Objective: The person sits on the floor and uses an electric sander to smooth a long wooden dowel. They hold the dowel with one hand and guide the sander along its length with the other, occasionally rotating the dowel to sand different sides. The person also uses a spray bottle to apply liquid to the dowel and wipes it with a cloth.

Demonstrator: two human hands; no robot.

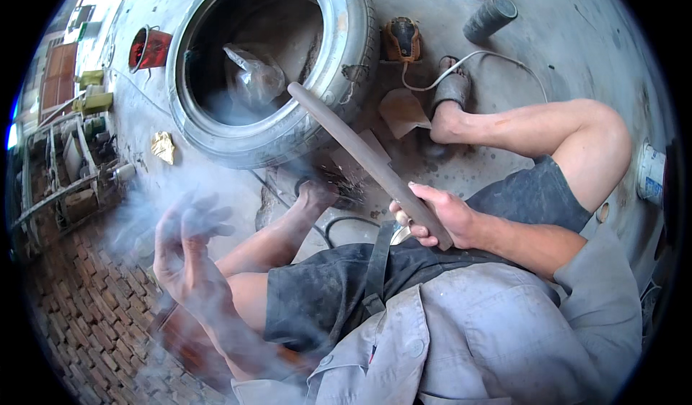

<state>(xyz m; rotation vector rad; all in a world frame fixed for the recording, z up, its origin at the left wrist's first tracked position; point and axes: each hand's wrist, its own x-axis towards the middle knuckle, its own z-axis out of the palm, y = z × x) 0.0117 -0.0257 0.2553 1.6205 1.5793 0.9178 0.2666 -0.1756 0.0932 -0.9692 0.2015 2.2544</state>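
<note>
My right hand point(443, 217) is closed around the lower end of a long, slightly curved, brownish-grey bar point(353, 142); whether it is wood or rubber I cannot tell. The bar slants up to the left, and its far end overlaps the rim of a large tyre point(270, 142) lying on its side. Raised at the left, my left hand point(189, 250) has its fingers apart and partly bent, and nothing shows in them. Pale smoke drifts around its fingers and blurs them. Inside the tyre's opening is a clear plastic bag point(254, 81).
An orange and black power tool point(401, 39) with a pale cord lies beyond my sandalled right foot point(453, 91). A dark cylinder point(490, 17) and a red bucket point(151, 49) are farther off. Crumpled gold foil point(163, 147) lies left. Bricks point(94, 311) pave the lower left.
</note>
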